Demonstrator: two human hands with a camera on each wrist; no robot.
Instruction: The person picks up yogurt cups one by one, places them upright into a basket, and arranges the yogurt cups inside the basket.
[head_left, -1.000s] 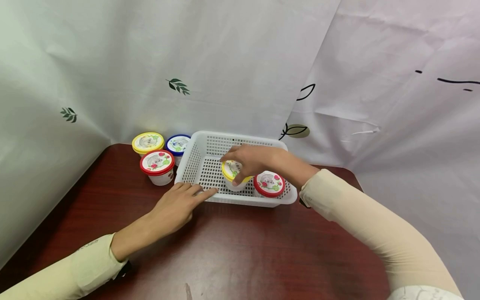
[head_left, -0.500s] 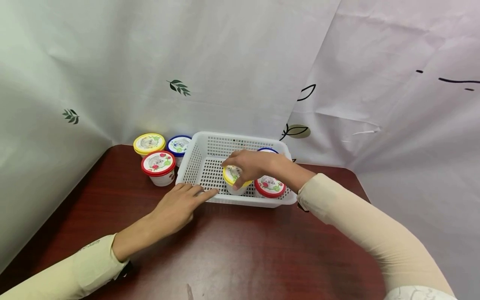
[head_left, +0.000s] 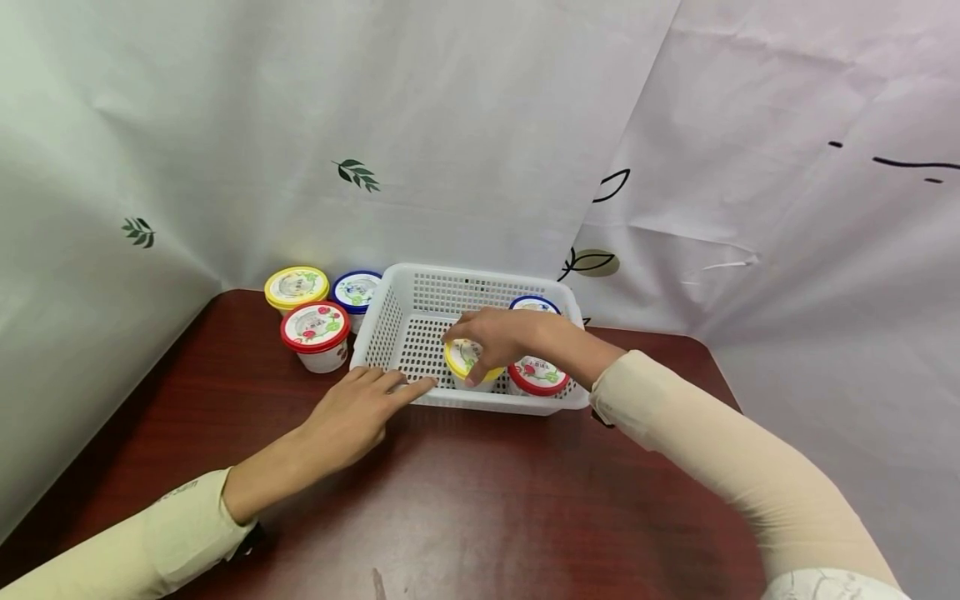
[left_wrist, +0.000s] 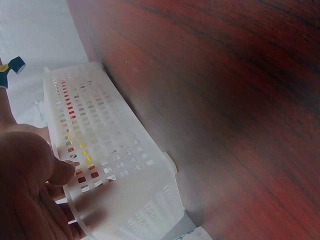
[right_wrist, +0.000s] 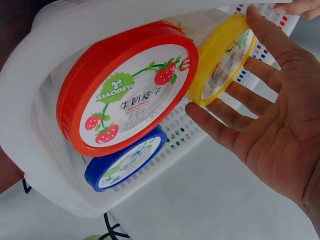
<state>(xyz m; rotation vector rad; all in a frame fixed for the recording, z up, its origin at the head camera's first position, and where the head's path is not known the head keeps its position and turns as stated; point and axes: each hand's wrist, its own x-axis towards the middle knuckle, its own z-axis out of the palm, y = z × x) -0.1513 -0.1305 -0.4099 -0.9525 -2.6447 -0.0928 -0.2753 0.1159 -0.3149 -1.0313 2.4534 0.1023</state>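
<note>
My right hand (head_left: 506,333) holds a yellow-lidded ice cream style tub (head_left: 463,358) by its lid, low inside a white plastic basket (head_left: 480,400). In the right wrist view, the thumb and fingers lie on opposite sides of the yellow lid (right_wrist: 220,62). Beside it in the basket stand a red-lidded tub (right_wrist: 130,92) with strawberries printed on top and a blue-lidded tub (right_wrist: 132,162). My left hand (head_left: 348,417) grips the basket's front left corner. Its thumb lies along the front rim, while the other fingertips are partly hidden in the left wrist view.
Left of the basket, close together on the dark red wooden table (head_left: 450,508), stand a yellow-lidded tub (head_left: 296,286), a red-lidded tub (head_left: 315,329) and a blue-lidded tub (head_left: 356,289). White patterned cloth (head_left: 465,125) hangs behind and beside the table.
My right hand has lowered slightly with the yellow-lidded tub, bringing the blue-lidded tub behind it into sight. The left hand stays at the basket's corner.
</note>
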